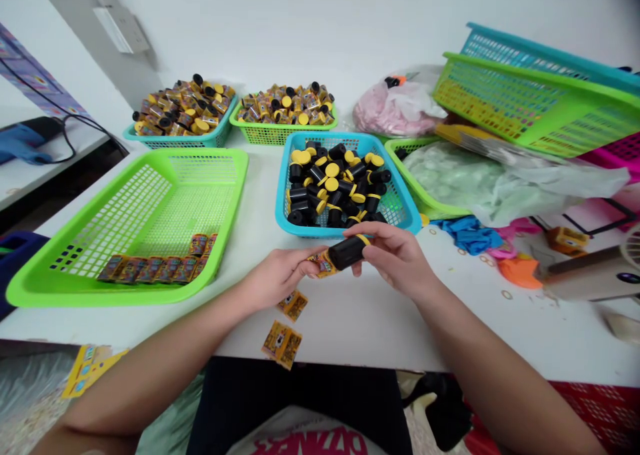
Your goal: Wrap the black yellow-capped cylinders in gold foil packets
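Note:
My right hand (pixel 395 255) grips a small black canister (pixel 346 253) with a yellow lid, held on its side just in front of the blue basket. Closed around a printed yellow sleeve (pixel 323 263), my left hand (pixel 285 275) brings it against the canister's other end; how far the canister is inside it I cannot tell. Two flat printed sleeves, a smaller-looking one (pixel 293 305) and a nearer one (pixel 283 343), lie on the table below my left hand. Several bare black canisters with yellow lids (pixel 333 181) fill the blue basket (pixel 283 221).
At left, a green basket (pixel 125 299) holds a row of wrapped canisters (pixel 160 269). Behind stand a blue basket (pixel 223 135) and a green basket (pixel 260 135), heaped with wrapped canisters. Stacked baskets (pixel 525 108), plastic bags (pixel 465 175) and balloons (pixel 467 233) crowd the right. A blue heat gun (pixel 30 138) lies far left.

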`<state>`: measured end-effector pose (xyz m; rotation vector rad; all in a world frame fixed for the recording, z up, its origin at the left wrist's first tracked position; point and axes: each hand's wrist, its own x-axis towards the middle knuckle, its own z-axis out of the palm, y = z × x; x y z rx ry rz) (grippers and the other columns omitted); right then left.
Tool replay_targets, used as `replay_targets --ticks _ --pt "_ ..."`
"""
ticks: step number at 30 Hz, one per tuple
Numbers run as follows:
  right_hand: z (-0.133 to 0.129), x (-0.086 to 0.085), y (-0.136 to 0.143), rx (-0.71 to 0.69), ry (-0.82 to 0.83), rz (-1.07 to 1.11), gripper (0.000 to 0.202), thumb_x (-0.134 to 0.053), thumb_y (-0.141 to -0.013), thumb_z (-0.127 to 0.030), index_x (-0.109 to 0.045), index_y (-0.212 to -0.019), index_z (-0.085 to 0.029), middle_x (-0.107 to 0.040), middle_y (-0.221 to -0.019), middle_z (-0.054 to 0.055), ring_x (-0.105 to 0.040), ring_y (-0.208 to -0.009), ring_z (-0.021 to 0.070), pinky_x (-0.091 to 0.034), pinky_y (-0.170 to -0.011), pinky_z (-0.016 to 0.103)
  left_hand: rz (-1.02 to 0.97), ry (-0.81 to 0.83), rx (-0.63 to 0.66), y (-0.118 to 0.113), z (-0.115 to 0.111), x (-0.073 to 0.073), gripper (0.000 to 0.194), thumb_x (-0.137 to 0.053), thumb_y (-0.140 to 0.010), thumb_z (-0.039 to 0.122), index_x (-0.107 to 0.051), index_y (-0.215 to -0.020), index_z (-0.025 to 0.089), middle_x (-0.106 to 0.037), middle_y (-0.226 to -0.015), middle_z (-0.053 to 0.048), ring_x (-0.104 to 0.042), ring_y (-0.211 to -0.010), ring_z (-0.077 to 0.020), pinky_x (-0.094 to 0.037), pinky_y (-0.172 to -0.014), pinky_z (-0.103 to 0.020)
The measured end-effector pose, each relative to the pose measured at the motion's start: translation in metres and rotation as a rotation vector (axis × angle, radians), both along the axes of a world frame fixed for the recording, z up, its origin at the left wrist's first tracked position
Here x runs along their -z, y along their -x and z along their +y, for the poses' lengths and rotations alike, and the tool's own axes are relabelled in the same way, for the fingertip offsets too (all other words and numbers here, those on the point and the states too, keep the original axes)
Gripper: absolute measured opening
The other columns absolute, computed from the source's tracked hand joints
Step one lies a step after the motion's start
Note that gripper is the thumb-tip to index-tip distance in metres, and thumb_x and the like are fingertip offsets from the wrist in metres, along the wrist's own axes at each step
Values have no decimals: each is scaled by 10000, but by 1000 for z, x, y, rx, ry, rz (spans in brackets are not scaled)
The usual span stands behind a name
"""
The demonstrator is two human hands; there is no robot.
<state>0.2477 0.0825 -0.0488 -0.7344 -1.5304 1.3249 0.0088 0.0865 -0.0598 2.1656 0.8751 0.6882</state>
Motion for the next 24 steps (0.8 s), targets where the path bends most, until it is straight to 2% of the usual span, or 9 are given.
replay_targets --ticks 2,4,7,9,12,16,20,22,24 --pt "0 0 -1 29 -106 -112 250 -703 -864 -307 -696 -1090 -200 -664 -787 27 -630 -593 120 -528 -520 250 0 2 -8 0 -1 -2 399 -414 -1017 357 -624 -1313 191 -755 -915 -29 -695 -820 -164 -515 -784 -260" --pt "-1 -1 -2 60 -234 -182 249 -704 -850 -244 -706 -1097 -216 -668 -935 59 -643 -699 121 -550 -585 248 -24 38 -10 -1 -2 -4 383 -457 -1001 377 -659 -1277 205 -747 -880 -14 -673 -753 -158 -509 -728 -255" --pt "-1 -2 -2 37 -342 -226 315 -705 -827 -171 -709 -1134 -242 -650 -1081 75 -665 -867 143 -587 -725 275 -121 208 -31 -5 -4 -2 414 -555 -951 399 -634 -1314 217 -726 -883 -8 -592 -603 -119 -461 -575 -228" --pt "-1 -1 -2 0 -318 -225 374 -718 -820 -157 -689 -1180 -252 -661 -1080 64 -677 -896 150 -598 -783 301 -241 331 -36 -7 -5 1 547 -634 -905 357 -520 -1423 226 -711 -898 -16 -576 -605 -107 -446 -555 -213" --pt "-3 1 1 -54 -247 -199 410 -752 -813 -178 -667 -1207 -254 -701 -1060 50 -695 -920 162 -600 -861 344 -446 470 39 -10 -5 5 731 -713 -851 266 -368 -1494 240 -694 -899 -26 -627 -730 -126 -483 -637 -213" --pt "-5 6 9 -42 -257 -156 266 -705 -879 -243 -676 -1143 -258 -725 -1134 70 -695 -1064 203 -571 -954 405 -632 626 138 -12 -5 7 823 -734 -845 186 -247 -1504 263 -699 -863 -6 -640 -718 -98 -489 -654 -194" --pt "-9 11 17 -56 -343 -111 144 -573 -973 -263 -645 -1097 -279 -668 -1295 68 -600 -1261 198 -506 -1043 440 -749 668 202 -11 -6 7 957 -739 -853 152 -81 -1537 280 -718 -799 12 -663 -690 -100 -511 -658 -206" --pt "-13 14 21 -133 -287 -23 100 -547 -989 -288 -622 -1056 -283 -668 -1299 49 -573 -1290 189 -519 -1022 439 -761 707 266 -11 -7 10 981 -736 -868 184 -28 -1538 285 -736 -811 -3 -699 -715 -130 -529 -663 -228" --pt "-18 16 24 -202 -135 85 69 -561 -981 -330 -591 -993 -270 -678 -1275 45 -600 -1247 201 -581 -889 395 -761 769 321 -13 -8 14 979 -747 -868 259 -33 -1537 304 -754 -895 -36 -735 -807 -183 -559 -703 -281"
